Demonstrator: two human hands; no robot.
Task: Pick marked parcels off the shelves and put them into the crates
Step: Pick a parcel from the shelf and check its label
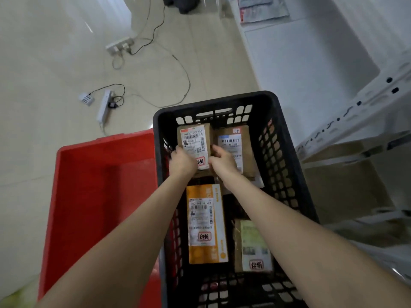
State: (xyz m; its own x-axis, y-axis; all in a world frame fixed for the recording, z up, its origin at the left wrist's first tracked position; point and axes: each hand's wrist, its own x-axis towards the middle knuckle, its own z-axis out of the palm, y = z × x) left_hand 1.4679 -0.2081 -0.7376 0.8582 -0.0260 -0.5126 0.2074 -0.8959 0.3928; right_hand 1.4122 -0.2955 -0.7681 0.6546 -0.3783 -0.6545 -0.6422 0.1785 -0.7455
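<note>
nearest: left forearm [124, 241] and right forearm [300, 236] reached from the bottom corners of the frame up to centre.
left hand [181, 162]: fingers curled round the left edge of the small brown parcel [194, 141], near its lower end.
right hand [222, 162]: thumb and fingers pinched the same parcel's right edge.
parcel place: inside the black crate [287, 138], at its far end, centre of frame, just beside another brown parcel [235, 143] on its right. couldn't tell if it already rested on the floor of the crate.
axis: long axis ran up-down in frame, parallel to the crate's long walls.
facing: label up, barcode end toward the top of frame, red stamp at the end under the hands.
step: judged as setting it down flat.
how: keep it level, label and stamp up, seat it in the far left corner, don't ride over its neighbour, then let go.
also in crate: orange parcel [205, 223] and green-labelled parcel [253, 245], lower in frame.
left of frame: red crate [100, 185], touching the black one.
</note>
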